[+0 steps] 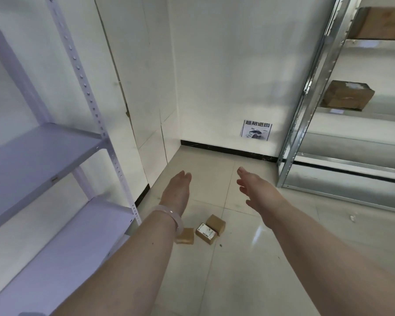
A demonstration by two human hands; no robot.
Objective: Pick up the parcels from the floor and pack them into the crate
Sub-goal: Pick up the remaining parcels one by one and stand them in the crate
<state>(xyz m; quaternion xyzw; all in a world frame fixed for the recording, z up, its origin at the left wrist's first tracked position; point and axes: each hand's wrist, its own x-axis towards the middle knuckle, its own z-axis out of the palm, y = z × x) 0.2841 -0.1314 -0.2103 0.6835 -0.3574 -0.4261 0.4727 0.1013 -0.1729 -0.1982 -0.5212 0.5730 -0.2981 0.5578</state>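
No crate in view here. Three parcels sit on the floor (237,258), bunched together: a plain box (185,236) partly hidden under the left forearm, a labelled box (206,233) just right of it, and a third box (216,224) touching the labelled one on its far side. Left of the parcels stands a white rack (43,151), its shelves bare; right of them a metal rack (342,142) holds a taped box (348,95) on a middle shelf and a larger carton (381,23) above. Both arms are stretched out above the parcels. The left hand (177,188) shows a flat, open grip, holding nothing; a bracelet (171,215) circles that wrist. The right hand (257,189) has fingers spread wide, also empty.
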